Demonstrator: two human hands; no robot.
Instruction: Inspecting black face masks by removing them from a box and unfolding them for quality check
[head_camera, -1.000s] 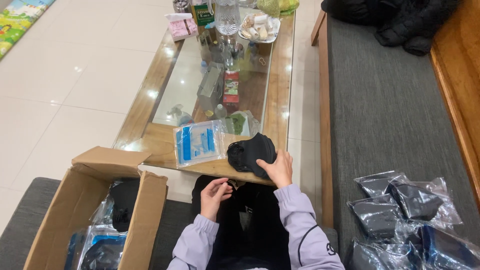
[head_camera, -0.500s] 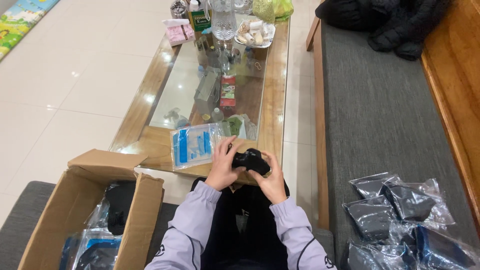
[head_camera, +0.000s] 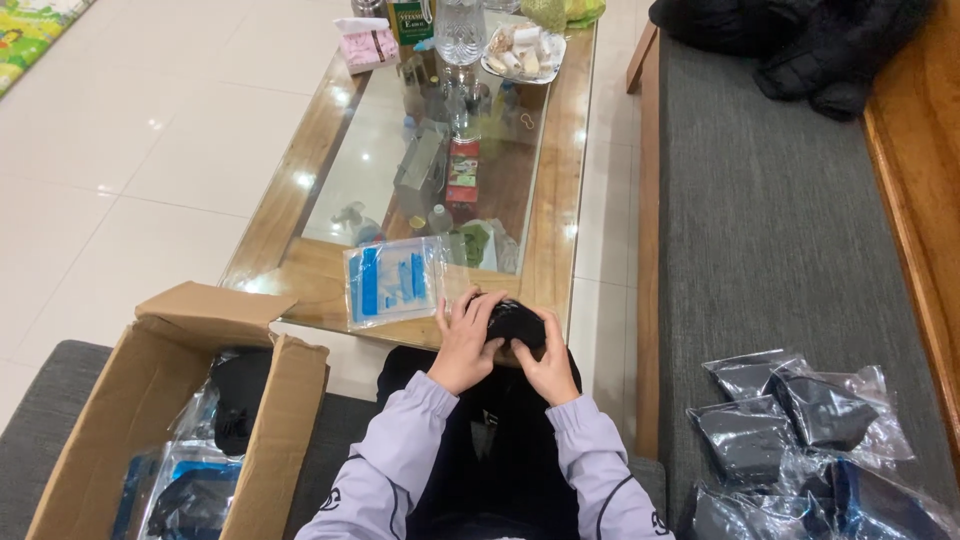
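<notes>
Both hands worked on a small black cloth bundle (head_camera: 515, 322) at the near edge of the tabletop (head_camera: 560, 180), just above the person's lap. The left hand (head_camera: 467, 340) had its grip closed over the bundle's left side, fingers curled across the top. The right hand (head_camera: 548, 365) had its grip clamped on the bundle's right and lower side, thumb pressed against the dark fabric. The two hands were close together, nearly touching, with the bundle between them. Just to the left of the bundle a clear plastic bag with blue stripes (head_camera: 393, 281) lay flat on the wooden rim of the tabletop. Farther along the glass top stood a clear bottle (head_camera: 460, 30), a plate of wrapped snacks (head_camera: 522, 52) and a pink box (head_camera: 367, 45). To the person's left an open cardboard box (head_camera: 150, 400) stood on a grey seat, with dark items in plastic inside. To the right, on the grey sofa cushion (head_camera: 780, 220), lay a heap of dark items sealed in clear bags (head_camera: 790, 440), well apart from the hands. A black jacket (head_camera: 800, 45) lay at the far end of the sofa.
</notes>
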